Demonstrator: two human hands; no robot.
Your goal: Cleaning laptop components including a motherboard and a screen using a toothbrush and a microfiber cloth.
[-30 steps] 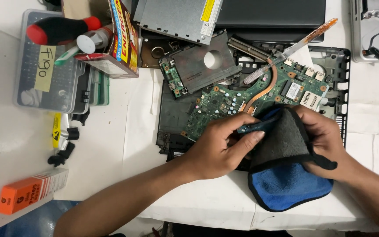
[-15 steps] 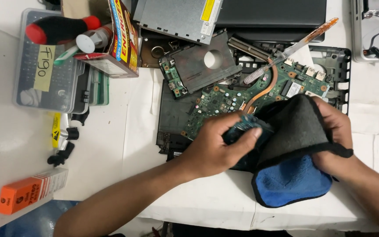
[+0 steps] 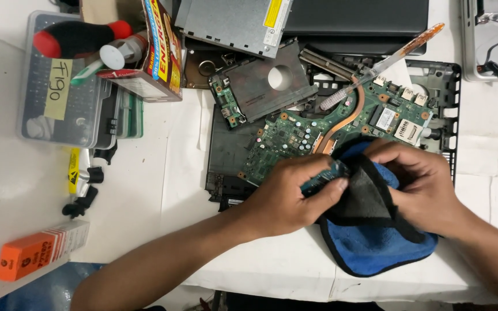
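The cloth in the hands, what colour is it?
The cloth is blue with a dark grey inner side and black edging; the head view shows it.

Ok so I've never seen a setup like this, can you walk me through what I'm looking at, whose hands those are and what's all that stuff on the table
There is no machine here. A camera worn on a person's head looks straight down at their own two bare hands over a white table. The left hand pinches a small green circuit strip. The right hand presses a blue and dark grey cloth against it. Behind the hands lies an opened laptop base with its green circuit board and a copper heat pipe. A clear-handled brush rests on top. At the left sit a clear plastic parts case, a red and black screwdriver handle and an orange box.
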